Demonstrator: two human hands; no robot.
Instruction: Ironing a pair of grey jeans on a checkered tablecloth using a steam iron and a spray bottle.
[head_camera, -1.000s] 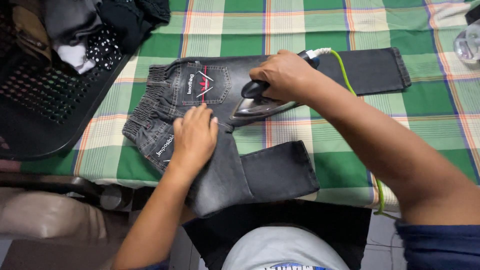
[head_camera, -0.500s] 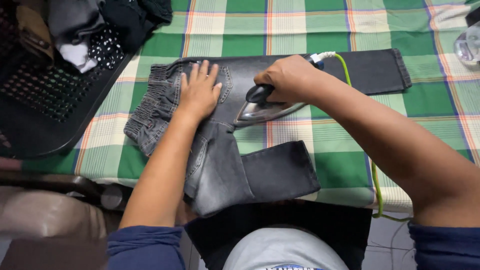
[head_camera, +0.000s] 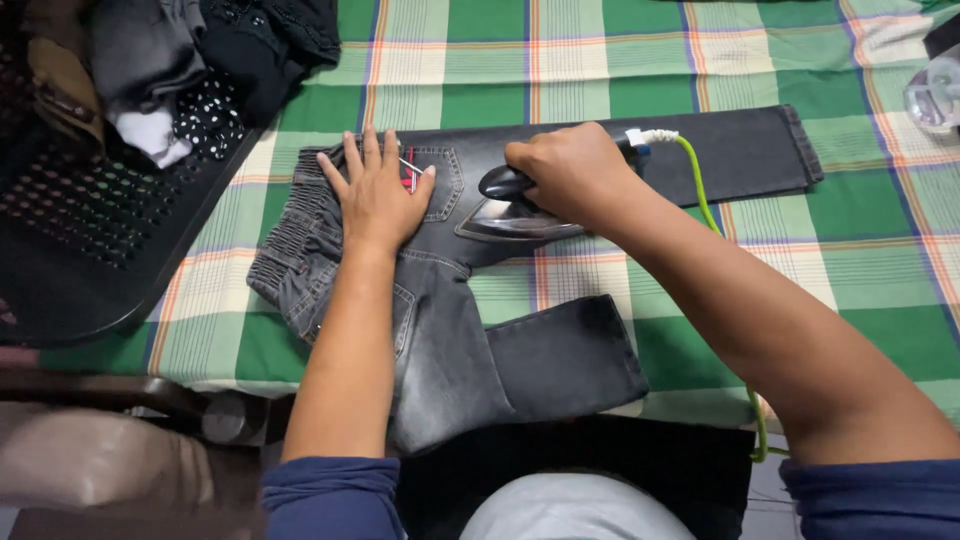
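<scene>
Dark grey jeans (head_camera: 450, 330) lie spread on a green checked cloth (head_camera: 860, 260), waistband to the left, one leg stretched right, the other folded toward me. My left hand (head_camera: 378, 195) lies flat, fingers apart, on the back pocket near the waistband. My right hand (head_camera: 570, 170) grips the handle of a black and silver clothes iron (head_camera: 505, 215) that rests on the jeans just right of the pocket. A light green cord (head_camera: 700, 190) trails from the iron's rear along my right arm.
A black perforated plastic basket (head_camera: 90, 230) with several dark and spotted clothes stands at the upper left. A clear glass object (head_camera: 935, 95) sits at the right edge. A chair arm (head_camera: 130, 395) and a beige seat are at the lower left.
My left hand slid up from the lower waistband to the back pocket. The iron and my right hand stayed nearly in place.
</scene>
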